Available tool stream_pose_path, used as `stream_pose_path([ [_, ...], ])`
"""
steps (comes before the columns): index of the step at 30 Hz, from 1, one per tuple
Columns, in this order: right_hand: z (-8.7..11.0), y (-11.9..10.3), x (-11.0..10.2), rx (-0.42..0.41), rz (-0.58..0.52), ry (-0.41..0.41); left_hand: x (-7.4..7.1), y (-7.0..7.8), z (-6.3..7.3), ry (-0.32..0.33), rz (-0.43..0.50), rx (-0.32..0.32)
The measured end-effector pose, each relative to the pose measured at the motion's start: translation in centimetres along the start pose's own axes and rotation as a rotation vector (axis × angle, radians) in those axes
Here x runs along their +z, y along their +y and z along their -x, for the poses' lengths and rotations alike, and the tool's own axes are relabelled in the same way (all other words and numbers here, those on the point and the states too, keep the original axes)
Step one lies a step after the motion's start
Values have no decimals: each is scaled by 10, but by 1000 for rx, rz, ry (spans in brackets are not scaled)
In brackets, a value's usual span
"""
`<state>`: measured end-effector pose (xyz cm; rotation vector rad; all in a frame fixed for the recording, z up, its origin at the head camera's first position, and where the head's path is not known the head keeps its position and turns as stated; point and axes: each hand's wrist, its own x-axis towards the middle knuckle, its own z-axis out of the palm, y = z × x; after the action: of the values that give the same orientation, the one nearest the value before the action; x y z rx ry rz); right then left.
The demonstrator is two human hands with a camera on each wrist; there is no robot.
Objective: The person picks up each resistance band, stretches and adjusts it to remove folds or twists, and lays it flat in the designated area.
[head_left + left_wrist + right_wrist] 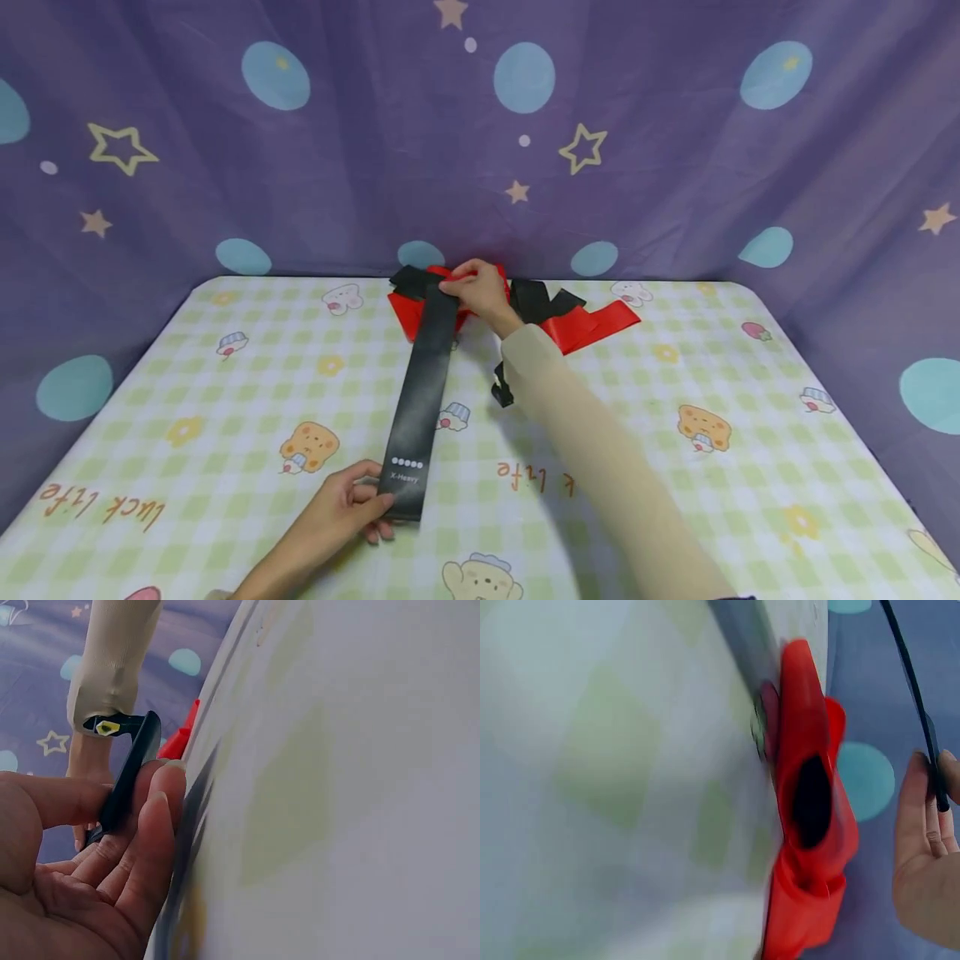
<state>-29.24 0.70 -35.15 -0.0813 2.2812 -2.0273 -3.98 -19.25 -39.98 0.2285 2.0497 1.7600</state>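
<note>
A flat black resistance band (422, 392), printed "X-Heavy" with a row of white dots, stretches lengthwise between both hands. My left hand (341, 512) pinches its near end, thumb on top and fingers beneath. The far end is pinched by my right hand (482, 292). In the left wrist view the band (131, 776) shows edge-on between thumb and fingers (154, 847). From the right wrist, the band (915, 690) appears as a thin dark strip raised above the table, its end in the right hand (930, 877).
Red bands (592, 327) and black bands (531, 300) lie in a loose heap at the table's back edge, partly behind my right hand. A small black piece (502, 387) lies by the right sleeve. A patterned cloth (225, 467) covers the table, and a purple curtain (390, 125) hangs behind.
</note>
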Motion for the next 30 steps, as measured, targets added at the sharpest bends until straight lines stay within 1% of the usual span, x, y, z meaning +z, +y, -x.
stream_pose_path([
  [2,1,2,8,18,12,-5,-3,-2,4,-3,1,-14],
  [6,4,5,21,37,80,-12,-7,-7,12,-5,17,-43],
  [10,8,8,34,22,89,-1,-12,-11,19,1,46,-76],
  [15,10,10,51,7,135,6,-20,-13,27,2,59,-122],
  [19,10,9,64,21,148,-31,-27,-15,34,10,49,-160],
  [22,11,9,70,32,167,-64,-30,-16,38,21,27,-166],
  [24,11,9,74,38,186,-81,-32,-16,40,29,15,-165],
  [28,11,9,77,58,222,-124,-35,-18,43,41,7,-188],
  [30,11,10,78,72,231,-152,-37,-19,45,37,6,-193],
])
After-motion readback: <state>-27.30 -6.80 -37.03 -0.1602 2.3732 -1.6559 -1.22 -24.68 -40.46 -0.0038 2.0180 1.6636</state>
